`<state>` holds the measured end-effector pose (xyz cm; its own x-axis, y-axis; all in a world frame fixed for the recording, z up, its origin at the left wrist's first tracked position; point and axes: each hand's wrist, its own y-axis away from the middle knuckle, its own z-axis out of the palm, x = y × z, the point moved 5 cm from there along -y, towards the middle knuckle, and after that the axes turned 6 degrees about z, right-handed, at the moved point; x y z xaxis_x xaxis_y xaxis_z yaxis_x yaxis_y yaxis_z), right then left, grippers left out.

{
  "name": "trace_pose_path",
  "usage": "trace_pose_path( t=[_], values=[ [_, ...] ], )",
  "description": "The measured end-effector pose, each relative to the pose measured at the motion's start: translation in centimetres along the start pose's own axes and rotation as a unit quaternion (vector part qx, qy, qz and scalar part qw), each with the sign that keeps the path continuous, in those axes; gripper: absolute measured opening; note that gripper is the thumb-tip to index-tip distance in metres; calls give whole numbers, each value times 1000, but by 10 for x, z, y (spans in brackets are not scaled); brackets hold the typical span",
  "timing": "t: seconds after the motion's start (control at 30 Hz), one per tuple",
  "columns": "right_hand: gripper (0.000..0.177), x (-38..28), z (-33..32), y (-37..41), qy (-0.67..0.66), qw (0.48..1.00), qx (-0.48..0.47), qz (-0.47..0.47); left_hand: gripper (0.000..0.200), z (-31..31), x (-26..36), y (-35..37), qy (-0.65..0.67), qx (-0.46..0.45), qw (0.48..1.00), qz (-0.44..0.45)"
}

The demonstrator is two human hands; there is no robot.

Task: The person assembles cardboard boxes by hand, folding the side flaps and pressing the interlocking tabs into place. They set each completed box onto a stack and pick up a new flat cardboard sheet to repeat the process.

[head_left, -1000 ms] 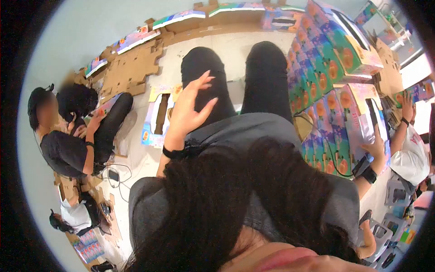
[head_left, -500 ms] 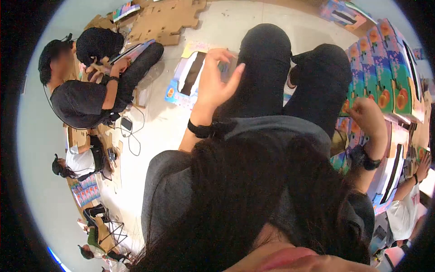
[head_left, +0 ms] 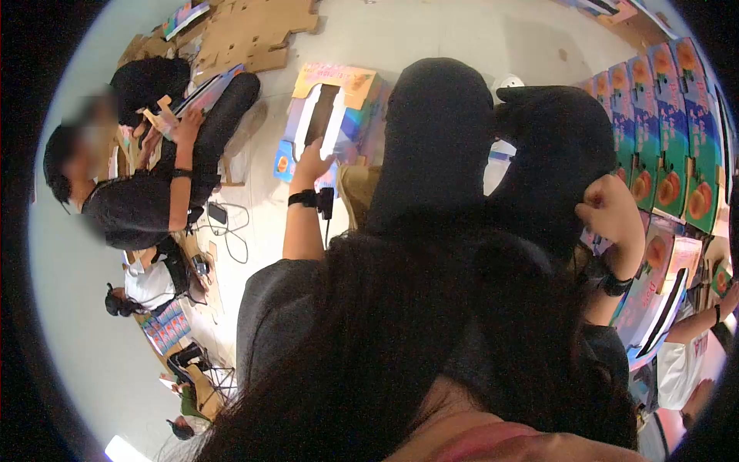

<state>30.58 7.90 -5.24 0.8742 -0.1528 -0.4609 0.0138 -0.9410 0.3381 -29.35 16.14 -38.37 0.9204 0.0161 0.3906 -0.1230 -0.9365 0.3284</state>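
Observation:
My left hand (head_left: 314,162) is at the near end of a colourful carton (head_left: 368,88) on the floor, its fingers curled at the dark slot between two white strips on top. The fingertips are partly hidden there. The carton has a blue and green side and an orange-pink end. My right hand (head_left: 613,214) is closed in a loose fist beside my right knee, with nothing visible in it. Close to it stands a row of peach-printed cartons (head_left: 670,146), and another carton (head_left: 654,266) lies below the wrist.
A seated person (head_left: 135,200) in black works with a carton at the left. Flattened cardboard (head_left: 246,35) lies on the floor at the top left. A phone-like device (head_left: 218,214) with a cable lies nearby. Another person's hand (head_left: 723,299) is at the right edge.
My left hand has come down from its raised, open pose onto the slotted carton. My right hand stays curled beside the knee. The camera view has shifted somewhat.

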Motion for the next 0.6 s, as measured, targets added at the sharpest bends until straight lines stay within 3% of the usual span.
trace_pose_path(
  t=[0.03,0.1,0.23,0.27,0.37,0.4,0.5,0.53,0.6],
  values=[
    [30,2,1,-1,-5,1000,3,-11,85,12,1,-6,-40,6,998,43],
    [29,-4,-4,-1,-11,1000,0,1,106,63,-42,-20,-34,-75,995,-49],
    [27,-8,-9,-3,-12,999,-17,25,115,106,-55,-13,-115,-73,968,-211],
    [27,-8,-9,-3,-5,999,-21,30,126,110,-58,-13,-138,2,966,-219],
    [26,-6,-10,-5,15,998,-39,50,140,62,-12,-12,-74,-115,959,-249],
    [26,-7,-11,-6,22,997,-49,61,150,55,-4,-14,-75,-114,958,-254],
    [26,-9,-11,-8,38,997,-45,57,148,36,13,-9,-96,-98,952,-272],
    [25,-10,-13,-8,43,997,-37,50,147,39,14,-12,-98,-54,954,-279],
    [25,-11,-12,-9,44,995,-66,58,145,37,11,-13,-85,-57,968,-229]
  ],
)
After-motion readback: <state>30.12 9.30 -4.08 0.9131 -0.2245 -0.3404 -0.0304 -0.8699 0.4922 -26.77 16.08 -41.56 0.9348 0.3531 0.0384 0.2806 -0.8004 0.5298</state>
